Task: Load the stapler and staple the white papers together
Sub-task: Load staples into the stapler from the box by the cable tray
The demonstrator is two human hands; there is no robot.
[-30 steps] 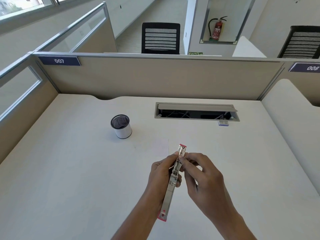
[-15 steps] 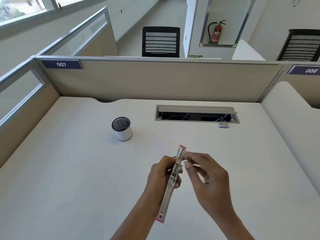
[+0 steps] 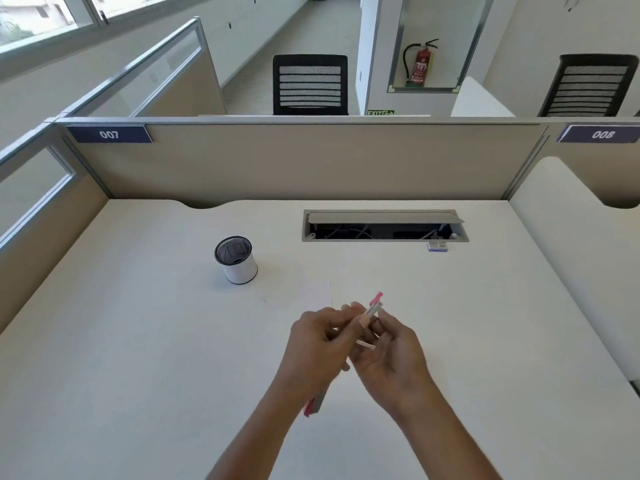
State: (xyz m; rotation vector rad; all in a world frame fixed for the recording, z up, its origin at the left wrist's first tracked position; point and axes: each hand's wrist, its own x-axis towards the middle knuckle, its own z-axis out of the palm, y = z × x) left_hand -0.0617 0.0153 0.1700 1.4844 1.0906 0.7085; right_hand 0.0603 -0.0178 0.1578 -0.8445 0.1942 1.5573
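Nearest, both hands hold the stapler (image 3: 374,305) in the air above the bench (image 3: 138,358). The left hand (image 3: 317,344) has its fingers curled round the stapler's body, and the pink rear end shows below that wrist. The right hand (image 3: 393,353) pinches the stapler near its pink far tip, which points up and away to the right. A thin pale strip sits between the two hands; blur prevents identification. Just beyond the left hand, the white papers (image 3: 317,294) lie flat on the bench, apart from the stapler. Further left, a pen cup (image 3: 237,263) stands upright. Beyond, a cable tray (image 3: 384,226) is set into the bench with its flap raised. A small blue-and-white box (image 3: 438,245) lies just beside its right end. A beige partition (image 3: 311,161) labelled 007 and 008 closes the rear.
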